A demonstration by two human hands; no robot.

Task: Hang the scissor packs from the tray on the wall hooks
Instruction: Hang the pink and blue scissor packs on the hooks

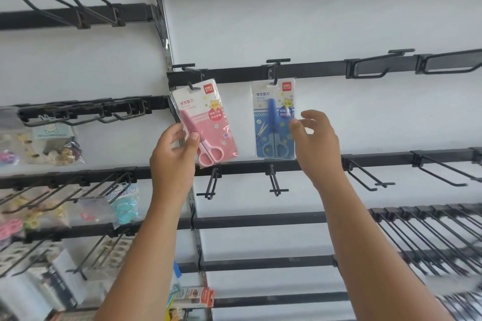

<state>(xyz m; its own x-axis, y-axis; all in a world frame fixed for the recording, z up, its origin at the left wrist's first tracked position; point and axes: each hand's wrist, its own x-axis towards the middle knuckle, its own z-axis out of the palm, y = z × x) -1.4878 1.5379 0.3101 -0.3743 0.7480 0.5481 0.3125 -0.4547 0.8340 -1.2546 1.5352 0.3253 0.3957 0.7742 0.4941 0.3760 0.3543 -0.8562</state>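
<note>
We have 2 packs up on neighbouring black wire wall hooks (275,74): the blue-carded plastic scissor pack (275,120) hangs straight, and our right hand (317,143) hovers at its edge, grip spread, perhaps just touching. The pink-carded plastic scissor pack (206,122) hangs tilted on its hook, our left hand (173,156) pinching its lower edge. The tray is out of view, so what remains is unknown. Bare hooks and white wall to the right leave open room.

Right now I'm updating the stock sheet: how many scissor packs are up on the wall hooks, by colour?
Pink scissor pack, gripped by the left hand: 1
Blue scissor pack, right hand at its edge: 1
Total: 2
</note>
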